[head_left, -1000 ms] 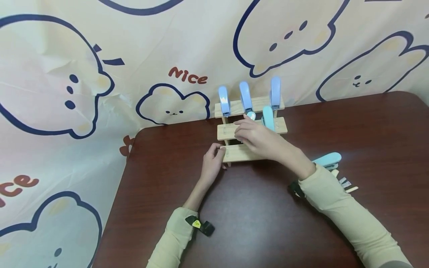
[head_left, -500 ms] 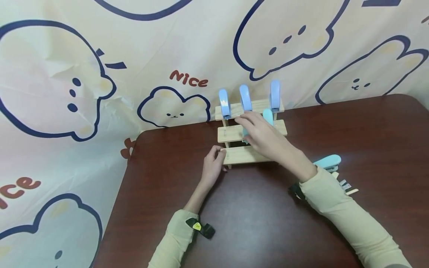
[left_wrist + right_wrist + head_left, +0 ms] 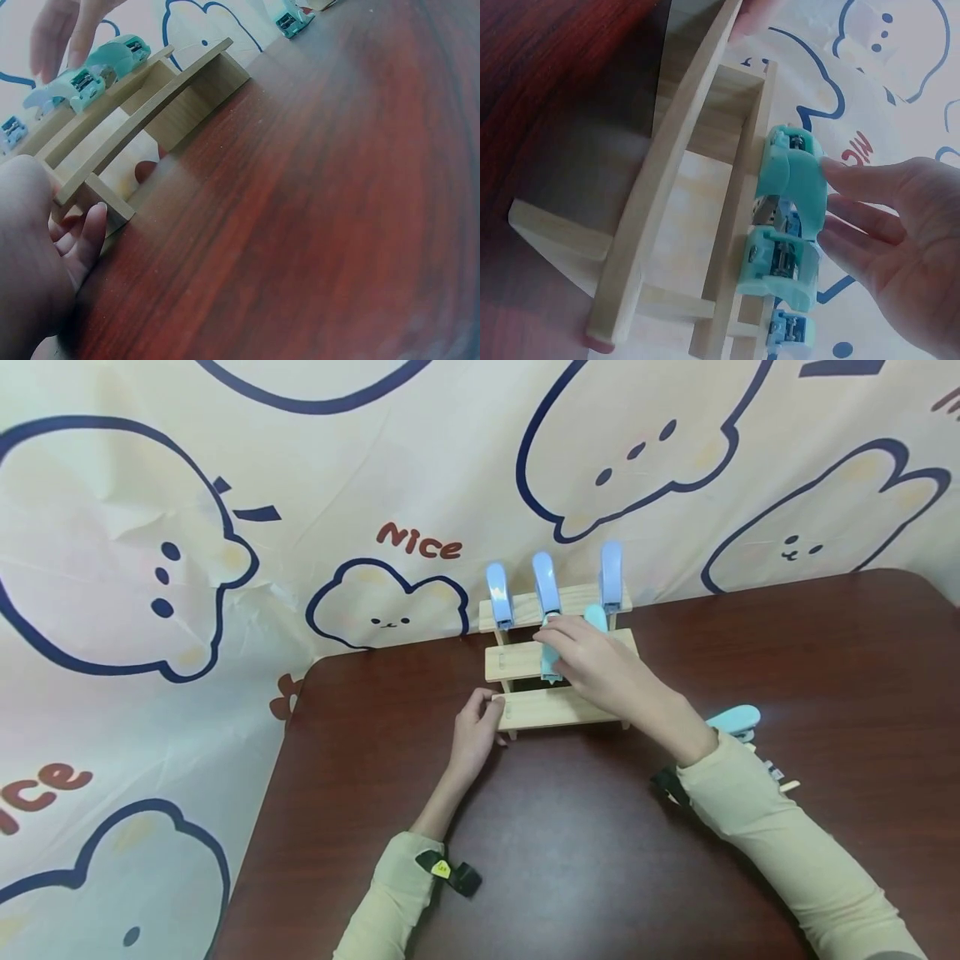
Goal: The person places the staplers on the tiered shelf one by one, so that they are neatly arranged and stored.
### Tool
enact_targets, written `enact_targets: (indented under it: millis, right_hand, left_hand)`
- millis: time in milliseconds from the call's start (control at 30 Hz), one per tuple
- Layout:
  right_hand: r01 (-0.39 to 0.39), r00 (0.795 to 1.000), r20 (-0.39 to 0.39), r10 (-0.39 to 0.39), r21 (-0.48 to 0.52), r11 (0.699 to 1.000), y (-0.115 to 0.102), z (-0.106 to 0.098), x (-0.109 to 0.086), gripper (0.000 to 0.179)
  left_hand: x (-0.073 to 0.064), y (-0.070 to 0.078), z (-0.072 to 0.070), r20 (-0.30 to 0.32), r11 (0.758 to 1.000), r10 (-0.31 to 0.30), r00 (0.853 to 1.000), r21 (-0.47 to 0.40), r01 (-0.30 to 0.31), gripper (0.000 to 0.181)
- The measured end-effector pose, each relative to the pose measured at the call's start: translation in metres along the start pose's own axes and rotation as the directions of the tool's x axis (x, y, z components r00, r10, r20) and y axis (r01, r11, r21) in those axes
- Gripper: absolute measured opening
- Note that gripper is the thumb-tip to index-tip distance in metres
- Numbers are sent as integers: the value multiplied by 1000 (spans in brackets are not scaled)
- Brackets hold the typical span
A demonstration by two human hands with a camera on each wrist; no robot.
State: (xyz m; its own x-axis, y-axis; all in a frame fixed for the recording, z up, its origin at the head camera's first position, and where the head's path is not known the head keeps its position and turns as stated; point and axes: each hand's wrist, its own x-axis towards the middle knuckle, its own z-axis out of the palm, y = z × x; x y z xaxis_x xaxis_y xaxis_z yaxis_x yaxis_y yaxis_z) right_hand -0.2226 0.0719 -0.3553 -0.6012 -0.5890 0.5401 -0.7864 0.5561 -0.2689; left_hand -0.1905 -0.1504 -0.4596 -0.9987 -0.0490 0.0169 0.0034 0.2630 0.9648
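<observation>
A three-tier wooden rack (image 3: 558,708) stands at the back of the table. My left hand (image 3: 476,727) grips the left end of its lowest board, thumb on top. On the middle board, my right hand (image 3: 603,664) holds a teal stapler (image 3: 551,664). The right wrist view shows the thumb and fingertips at the back of this stapler (image 3: 802,176). Just to its right stands a second teal stapler (image 3: 596,617), partly hidden by the hand. Three blue staplers (image 3: 545,583) stand upright along the top board.
Another teal stapler (image 3: 735,722) lies on the table to the right, beyond my right forearm. Small pale pieces (image 3: 787,786) beside it are partly covered by the sleeve. A patterned cloth (image 3: 420,460) hangs behind the table (image 3: 555,843).
The teal stapler under my right hand has tipped down and now lies with its front toward me on the middle board. My left hand keeps its hold on the rack.
</observation>
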Motion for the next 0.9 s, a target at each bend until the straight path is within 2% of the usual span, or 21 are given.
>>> enact_targets:
  millis: [133,267,433,567,633,700,800,900]
  right_hand:
    - [-10,999,-38,10,-4,1000,5,-9,-10,28]
    - [-47,991,-123,47,7,999,15,-25,-25,23]
    - [-161,967,-193,166,41,986,30,-51,-45,21]
    - [-272,943,-185,278,55,961,44,-70,-63,20]
    - [-341,924,-160,347,63,938,51,-79,-72,21]
    - [-418,897,-122,425,78,905,56,-88,-83,22]
    - [-528,844,-32,535,122,840,66,-101,-98,24]
    - [-614,789,90,608,163,773,77,-112,-113,25]
  left_hand:
    - [-1,0,5,10,1000,1,1000,2,-1,23]
    - [-3,1,11,22,1000,4,1000,-2,-4,24]
    - [-2,0,16,35,1000,8,999,-21,-7,22]
    - [-1,0,15,30,1000,5,1000,-14,-4,22]
    - [0,0,13,23,1000,-1,1000,-7,1,23]
    - [0,0,11,19,1000,-6,1000,-4,6,23]
    - [0,1,6,17,1000,-11,1000,-7,11,25]
    - [0,2,1,18,1000,-10,1000,-13,10,26]
